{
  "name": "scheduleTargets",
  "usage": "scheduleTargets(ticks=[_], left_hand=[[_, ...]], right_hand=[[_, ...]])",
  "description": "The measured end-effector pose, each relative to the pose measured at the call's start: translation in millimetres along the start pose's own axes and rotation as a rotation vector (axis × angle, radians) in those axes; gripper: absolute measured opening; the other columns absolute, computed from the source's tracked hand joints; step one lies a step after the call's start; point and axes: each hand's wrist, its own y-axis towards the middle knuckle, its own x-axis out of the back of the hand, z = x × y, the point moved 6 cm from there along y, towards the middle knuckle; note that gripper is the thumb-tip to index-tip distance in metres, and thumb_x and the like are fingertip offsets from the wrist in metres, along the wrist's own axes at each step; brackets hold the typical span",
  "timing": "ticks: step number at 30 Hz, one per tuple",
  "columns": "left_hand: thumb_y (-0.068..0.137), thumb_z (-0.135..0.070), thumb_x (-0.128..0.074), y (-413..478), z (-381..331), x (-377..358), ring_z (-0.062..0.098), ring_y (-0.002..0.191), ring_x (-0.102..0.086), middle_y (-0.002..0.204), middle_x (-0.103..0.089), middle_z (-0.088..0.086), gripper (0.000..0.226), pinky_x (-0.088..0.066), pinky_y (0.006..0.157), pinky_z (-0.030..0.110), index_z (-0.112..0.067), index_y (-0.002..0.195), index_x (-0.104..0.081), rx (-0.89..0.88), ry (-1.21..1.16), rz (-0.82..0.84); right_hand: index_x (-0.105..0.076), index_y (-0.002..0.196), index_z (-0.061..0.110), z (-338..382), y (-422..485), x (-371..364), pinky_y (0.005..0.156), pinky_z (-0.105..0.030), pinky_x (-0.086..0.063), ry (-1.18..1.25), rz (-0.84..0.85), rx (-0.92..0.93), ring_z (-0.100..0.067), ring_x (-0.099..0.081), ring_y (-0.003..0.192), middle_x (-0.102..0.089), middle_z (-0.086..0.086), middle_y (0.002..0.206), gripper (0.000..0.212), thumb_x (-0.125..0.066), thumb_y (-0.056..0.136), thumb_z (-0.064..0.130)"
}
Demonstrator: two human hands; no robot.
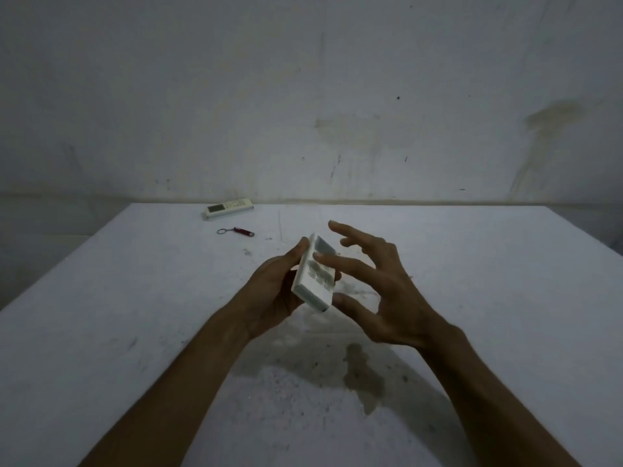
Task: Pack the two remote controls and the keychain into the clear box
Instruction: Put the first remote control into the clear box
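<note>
- Lying at the far left of the counter [101, 332], the second remote [227, 208] waits by the wall, the keychain [236, 231] just in front of it.
- My left hand [269, 291] is closed around the white remote [315, 276], held tilted above the counter.
- My right hand [381, 291] is spread open, fingertips at its buttons, holding nothing.
- It seems light, stiff, smooth; the long edges give the best hold.
- No lettering is readable, and no clear box is in view.

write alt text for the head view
A left hand holds a white remote above a white table, the right hand open beside it. A second remote and a keychain lie at the far edge.
</note>
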Motion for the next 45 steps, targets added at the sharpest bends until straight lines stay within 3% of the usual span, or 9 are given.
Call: scheduleTargets(ticks=[2,5,9,11,14,18,23,28,45], left_hand=[[0.091,-0.047,-0.056,-3,-1,-4,0.029,0.099,-0.076,0.112,-0.076,0.017,0.057,-0.063,0.078,0.037,-0.008,0.132,-0.059,0.037,0.109,0.040],[0.070,-0.058,-0.079,-6,2,1,0.020,0.084,-0.078,0.102,-0.073,0.023,0.099,-0.062,0.073,0.030,0.010,0.136,-0.050,0.040,0.205,0.105],[0.095,-0.020,-0.067,-9,2,3,0.014,0.071,-0.075,0.077,-0.076,-0.005,0.006,-0.057,0.059,0.019,-0.017,0.091,-0.069,0.061,0.397,0.100],[0.098,-0.006,-0.060,-11,-11,5,0.018,0.076,-0.075,0.083,-0.078,-0.002,0.016,-0.057,0.059,0.020,-0.019,0.097,-0.069,-0.048,0.543,0.074],[0.106,-0.017,-0.046,-10,-29,10,0.027,0.078,-0.075,0.093,-0.079,0.003,0.026,-0.057,0.057,0.031,-0.017,0.110,-0.072,-0.222,0.578,-0.032],[0.096,-0.069,-0.038,3,-18,31,0.009,0.124,-0.056,0.136,-0.057,-0.025,0.057,-0.039,0.099,0.027,-0.036,0.137,-0.061,-0.119,0.977,-0.037],[0.059,-0.069,-0.085,-5,15,27,0.005,0.136,-0.038,0.159,-0.033,-0.019,0.118,-0.038,0.112,0.033,-0.038,0.156,-0.025,0.049,1.252,0.189],[0.057,-0.068,-0.087,1,15,25,0.012,0.133,-0.046,0.153,-0.044,-0.016,0.114,-0.044,0.112,0.042,-0.037,0.152,-0.031,-0.012,1.295,0.091],[0.057,-0.064,-0.089,2,13,33,0.007,0.128,-0.044,0.155,-0.042,-0.010,0.112,-0.044,0.102,0.030,-0.039,0.151,-0.033,-0.027,1.239,0.055]], right_hand=[[-0.052,0.142,0.035,7,1,-1,0.120,-0.037,-0.020,-0.060,0.033,0.062,-0.014,-0.027,0.152,-0.026,0.003,0.168,0.053,-0.064,0.092,0.049],[-0.055,0.137,0.032,16,3,-4,0.121,-0.050,-0.020,-0.133,0.079,0.119,-0.020,-0.023,0.155,-0.039,0.005,0.163,0.053,-0.068,0.089,0.050],[-0.052,0.133,0.027,26,2,-6,0.118,-0.039,-0.026,-0.079,0.029,0.167,-0.017,-0.037,0.146,-0.052,0.007,0.142,0.052,-0.070,0.087,0.045],[-0.051,0.131,0.026,23,3,-2,0.113,-0.031,-0.029,-0.020,-0.047,0.111,-0.014,-0.042,0.137,-0.056,0.004,0.136,0.051,-0.069,0.087,0.043],[-0.056,0.126,0.027,0,3,12,0.100,-0.022,-0.035,0.022,-0.134,-0.094,-0.002,-0.044,0.118,-0.060,0.011,0.124,0.044,-0.062,0.088,0.049],[-0.063,0.122,0.036,-38,-8,14,0.086,-0.025,-0.046,0.009,0.082,-0.301,-0.006,-0.056,0.104,-0.061,0.019,0.119,0.046,-0.061,0.085,0.063],[-0.071,0.120,0.033,-38,-14,-8,0.074,-0.011,-0.041,0.002,0.406,-0.368,0.002,-0.057,0.094,-0.070,0.010,0.119,0.042,-0.073,0.084,0.056],[-0.070,0.123,0.030,-27,-12,-19,0.073,0.003,-0.038,-0.041,0.475,-0.343,0.009,-0.050,0.085,-0.067,0.010,0.118,0.044,-0.073,0.086,0.052],[-0.075,0.121,0.034,-47,-17,-32,0.076,-0.017,-0.047,-0.020,0.512,-0.376,-0.005,-0.061,0.093,-0.072,0.010,0.114,0.026,-0.066,0.096,0.038]])
